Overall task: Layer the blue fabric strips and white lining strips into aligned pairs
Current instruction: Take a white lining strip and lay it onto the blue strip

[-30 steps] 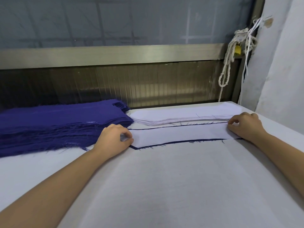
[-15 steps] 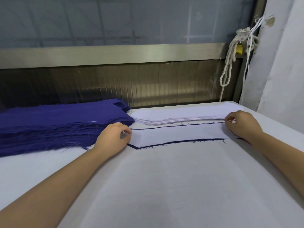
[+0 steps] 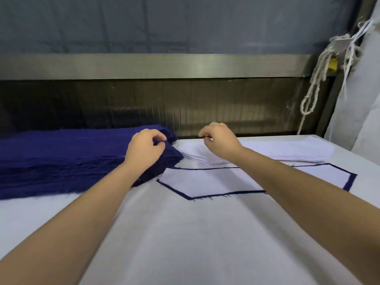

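Observation:
A thick stack of blue fabric strips [image 3: 61,159] lies at the left of the table. My left hand [image 3: 145,150] rests on its right end and pinches the top blue strip there. Beside it at the back lies a stack of white lining strips [image 3: 287,150]. My right hand [image 3: 221,138] hovers over that stack's left end with curled fingers; whether it holds a strip I cannot tell. In front lies a layered pair [image 3: 216,182]: a white lining strip on a blue strip whose dark edge shows all round.
The white padded table [image 3: 195,243] stretches toward me. A metal rail [image 3: 164,65] and a dark ribbed panel [image 3: 205,108] close the back. White cords [image 3: 316,83] hang at the back right beside a pale wall.
Both hands let go of the layered pair's ends. The left hand moved back onto the blue stack; the right hand swung left to the white stack's left end.

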The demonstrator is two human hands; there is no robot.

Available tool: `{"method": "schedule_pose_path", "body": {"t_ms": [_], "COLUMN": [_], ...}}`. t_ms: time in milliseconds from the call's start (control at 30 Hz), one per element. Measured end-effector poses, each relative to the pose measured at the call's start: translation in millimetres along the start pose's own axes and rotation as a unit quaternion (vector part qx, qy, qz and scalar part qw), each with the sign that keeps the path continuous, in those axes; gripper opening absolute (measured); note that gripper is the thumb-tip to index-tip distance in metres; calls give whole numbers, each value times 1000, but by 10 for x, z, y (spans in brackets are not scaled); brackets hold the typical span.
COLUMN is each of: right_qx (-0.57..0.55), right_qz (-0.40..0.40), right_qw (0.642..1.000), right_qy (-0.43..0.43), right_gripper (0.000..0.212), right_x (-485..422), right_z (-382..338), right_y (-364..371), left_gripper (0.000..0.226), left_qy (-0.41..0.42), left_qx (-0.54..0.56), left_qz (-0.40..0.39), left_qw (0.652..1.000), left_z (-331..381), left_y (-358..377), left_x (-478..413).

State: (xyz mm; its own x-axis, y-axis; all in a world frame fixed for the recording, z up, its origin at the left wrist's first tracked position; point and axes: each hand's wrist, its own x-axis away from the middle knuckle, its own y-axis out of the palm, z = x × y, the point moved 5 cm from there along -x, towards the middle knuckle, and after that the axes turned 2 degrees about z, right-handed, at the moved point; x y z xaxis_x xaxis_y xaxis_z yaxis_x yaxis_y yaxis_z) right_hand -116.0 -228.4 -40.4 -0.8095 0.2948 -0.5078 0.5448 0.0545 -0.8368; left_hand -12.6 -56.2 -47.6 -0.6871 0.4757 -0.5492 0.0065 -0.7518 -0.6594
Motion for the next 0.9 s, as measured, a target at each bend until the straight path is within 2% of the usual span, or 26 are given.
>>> {"method": "schedule_pose_path", "body": {"t_ms": [200, 300, 467, 900], "right_qx": [19, 49, 89, 112], "right_qz": [-32, -44, -68, -46], "right_qw": [998, 995, 986, 979], "right_qy": [-57, -70, -122, -167], "right_gripper": [44, 45, 37, 23], "right_x": [-590, -774, -915, -1130], "right_z": [-569, -673, -726, -884], "right_y": [431, 614, 811, 775], "left_gripper": [17, 23, 25, 28], "left_qy": [-52, -49, -68, -79], "left_qx": [20, -36, -128, -111], "left_qz": [17, 41, 26, 1], "left_qw": [998, 997, 989, 991], "left_z": [-168, -284, -528, -607], "left_y": [-86, -179, -214, -173], "left_x": [-411, -505, -498, -495]}}
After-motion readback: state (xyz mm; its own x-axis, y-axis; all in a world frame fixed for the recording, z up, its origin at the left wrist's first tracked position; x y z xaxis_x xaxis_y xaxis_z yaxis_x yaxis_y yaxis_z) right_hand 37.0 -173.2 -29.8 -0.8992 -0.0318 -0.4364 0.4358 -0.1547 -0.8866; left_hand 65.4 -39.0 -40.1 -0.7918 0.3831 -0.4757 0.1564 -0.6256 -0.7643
